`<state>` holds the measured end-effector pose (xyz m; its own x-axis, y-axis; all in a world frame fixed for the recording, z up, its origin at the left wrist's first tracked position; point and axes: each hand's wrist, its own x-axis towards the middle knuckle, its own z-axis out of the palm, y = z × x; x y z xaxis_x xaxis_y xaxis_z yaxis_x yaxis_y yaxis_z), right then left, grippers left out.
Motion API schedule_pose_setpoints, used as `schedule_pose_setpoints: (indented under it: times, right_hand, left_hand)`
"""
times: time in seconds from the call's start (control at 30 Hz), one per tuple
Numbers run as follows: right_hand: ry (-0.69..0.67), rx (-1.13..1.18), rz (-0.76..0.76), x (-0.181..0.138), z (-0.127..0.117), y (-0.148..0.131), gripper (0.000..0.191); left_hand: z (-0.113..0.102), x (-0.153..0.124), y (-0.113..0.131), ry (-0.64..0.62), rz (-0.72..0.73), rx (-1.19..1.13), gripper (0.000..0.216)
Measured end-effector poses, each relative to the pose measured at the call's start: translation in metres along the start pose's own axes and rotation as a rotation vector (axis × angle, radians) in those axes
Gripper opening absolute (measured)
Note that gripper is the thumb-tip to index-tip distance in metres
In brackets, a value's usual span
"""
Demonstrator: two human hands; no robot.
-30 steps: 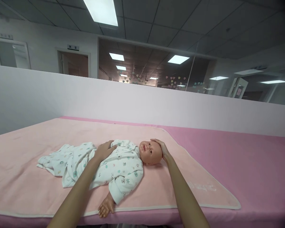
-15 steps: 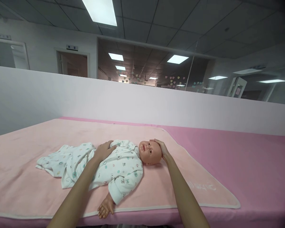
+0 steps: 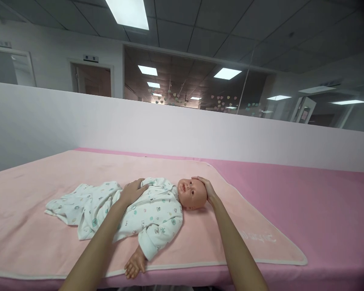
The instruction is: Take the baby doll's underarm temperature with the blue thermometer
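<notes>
A baby doll (image 3: 191, 194) in a white patterned sleepsuit (image 3: 151, 214) lies on its back on a pale pink blanket (image 3: 48, 182). Its head points right. My left hand (image 3: 132, 191) lies flat on the doll's chest with the fingers stretched out. My right hand (image 3: 206, 188) cups the top and back of the doll's head. One bare doll hand (image 3: 134, 265) sticks out of a sleeve near the blanket's front edge. The suit's legs trail off to the left.
The blanket covers the left and middle of a darker pink padded table (image 3: 321, 210). A white partition wall (image 3: 200, 133) runs behind the table. Beyond it are doors, glass panels and ceiling lights.
</notes>
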<state>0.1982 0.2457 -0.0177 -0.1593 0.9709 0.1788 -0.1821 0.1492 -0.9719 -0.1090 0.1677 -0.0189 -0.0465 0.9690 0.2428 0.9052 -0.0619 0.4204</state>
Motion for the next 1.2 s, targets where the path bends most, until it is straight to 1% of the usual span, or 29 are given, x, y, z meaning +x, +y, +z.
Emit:
schedule_pose_setpoints:
  times: [0.2,0.43,0.73,0.87,1.07,1.13,1.2]
  right_hand:
    - [-0.002,-0.023,-0.055,-0.0011,-0.0008,0.0015,0.021]
    - [-0.007,0.011,-0.011,-0.0030,0.0004,-0.0007,0.024]
    - [-0.015,-0.009,-0.033,-0.0029,0.0006,-0.0016,0.023]
    - [-0.008,-0.003,-0.008,-0.0010,0.0001,-0.0004,0.025]
    - [-0.016,0.064,0.089,0.0009,0.0005,0.0014,0.027]
    - [-0.006,0.085,0.090,0.0019,-0.0001,0.0027,0.027]
    - [-0.008,0.080,0.058,0.0030,-0.0014,0.0045,0.026]
  left_hand:
    - [0.0034,0.0024,-0.0037,0.012,0.004,-0.020,0.057]
    - [0.0015,-0.0001,-0.0005,0.026,-0.021,-0.014,0.055]
    - [0.0005,-0.0009,0.0000,0.010,-0.032,-0.037,0.055]
    - [0.0007,-0.0001,-0.0005,0.009,-0.026,-0.038,0.055]
    - [0.0016,0.0014,-0.0011,0.022,-0.014,-0.017,0.054]
    - [0.0020,0.0015,-0.0014,0.024,-0.010,-0.012,0.055]
    - [0.0023,0.0016,-0.0018,0.022,-0.004,-0.011,0.055]
